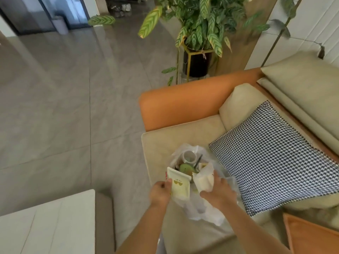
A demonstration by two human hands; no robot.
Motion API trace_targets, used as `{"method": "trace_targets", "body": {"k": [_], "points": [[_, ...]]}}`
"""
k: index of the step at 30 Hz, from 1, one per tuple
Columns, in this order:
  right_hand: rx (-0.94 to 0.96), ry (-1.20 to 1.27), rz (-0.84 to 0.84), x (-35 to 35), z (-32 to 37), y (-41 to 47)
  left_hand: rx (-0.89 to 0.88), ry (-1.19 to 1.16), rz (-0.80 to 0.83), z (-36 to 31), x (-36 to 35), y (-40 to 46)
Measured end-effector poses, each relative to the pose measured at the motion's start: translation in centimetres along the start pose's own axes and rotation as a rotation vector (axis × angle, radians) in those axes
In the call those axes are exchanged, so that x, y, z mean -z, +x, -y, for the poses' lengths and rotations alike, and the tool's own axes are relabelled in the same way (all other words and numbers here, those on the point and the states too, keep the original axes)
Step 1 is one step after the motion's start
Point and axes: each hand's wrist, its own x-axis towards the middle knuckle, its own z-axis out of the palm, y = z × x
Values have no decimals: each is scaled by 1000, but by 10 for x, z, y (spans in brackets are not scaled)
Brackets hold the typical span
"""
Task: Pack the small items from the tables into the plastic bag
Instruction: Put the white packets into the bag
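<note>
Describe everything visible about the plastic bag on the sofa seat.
The plastic bag is thin, translucent white and crumpled, standing open-mouthed on the beige sofa seat beside a checked cushion. Inside show a clear jar and a green round item. The left hand holds a pale yellow packet at its mouth; the right hand grips its rim.

A clear plastic bag (pixel 200 208) sits open on the beige sofa seat (pixel 165 142), beside a houndstooth cushion (pixel 271 154). The left hand (pixel 160 193) pinches a pale yellow packet (pixel 180 186) at the bag's mouth — the right hand (pixel 218 191) holds the bag's rim. Inside show a jar (pixel 189 156) and a green round item (pixel 185 168).
</note>
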Motion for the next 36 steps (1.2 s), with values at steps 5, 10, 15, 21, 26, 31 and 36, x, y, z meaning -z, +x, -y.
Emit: {"method": "trace_targets", "body": {"k": [5, 10, 15, 21, 26, 31, 36], "points": [[-9, 14, 0, -1, -11, 57, 37, 87, -13, -4, -48, 42], [10, 18, -83, -20, -13, 98, 69, 129, 40, 1, -84, 82], [103, 151, 45, -60, -24, 113, 158, 77, 127, 7, -106, 106], [227, 199, 29, -82, -31, 107, -40, 222, 179, 14, -93, 106], [218, 210, 5, -79, -33, 112, -125, 257, 155, 26, -77, 113], [229, 240, -41, -80, -28, 116, -211, 527, 1, 37, -79, 127], [189, 241, -38, -86, -28, 116, -168, 538, -115, 47, -84, 129]]}}
